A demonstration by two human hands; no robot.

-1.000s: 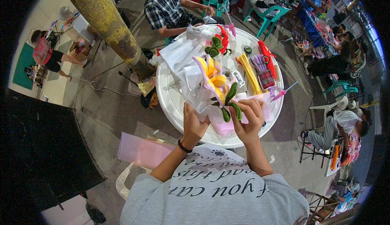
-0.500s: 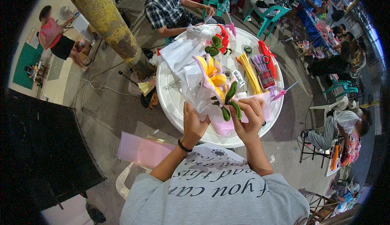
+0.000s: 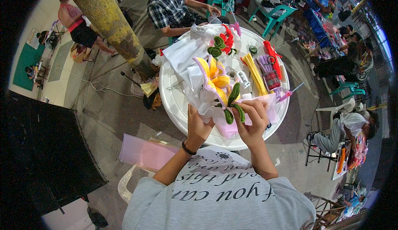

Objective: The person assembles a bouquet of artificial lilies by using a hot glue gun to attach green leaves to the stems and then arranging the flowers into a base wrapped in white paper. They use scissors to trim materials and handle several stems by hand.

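A yellow fuzzy-wire flower [image 3: 217,80] edged in pale lilac is held up over the round white table. Dark green fuzzy leaves [image 3: 234,92] spread from its lower right side. My right hand [image 3: 253,120] is closed, with thumb and fingertips pinching one of these leaves. White wrapping paper [image 3: 198,93] lies behind and beneath the flower. My left hand [image 3: 200,126] is closed round the gathered lower part of that paper; the flower's stem is hidden there. A red flower [image 3: 227,38] with curled green leaves [image 3: 216,47] rests at the table's far side.
On the table [image 3: 174,116] lie yellow fuzzy wires [image 3: 254,74], purple ones [image 3: 265,64], red ones [image 3: 271,51], a plaid pouch [image 3: 271,80], a tape dispenser [image 3: 242,80] and a pink glue gun [image 3: 286,96]. A person in a plaid shirt [image 3: 168,8] sits across. A pillar [image 3: 107,26] stands left.
My hands stay nearly in place; the flower and leaves have shifted very slightly left. In the background at left, a person in a pink top has walked rightward toward the pillar.
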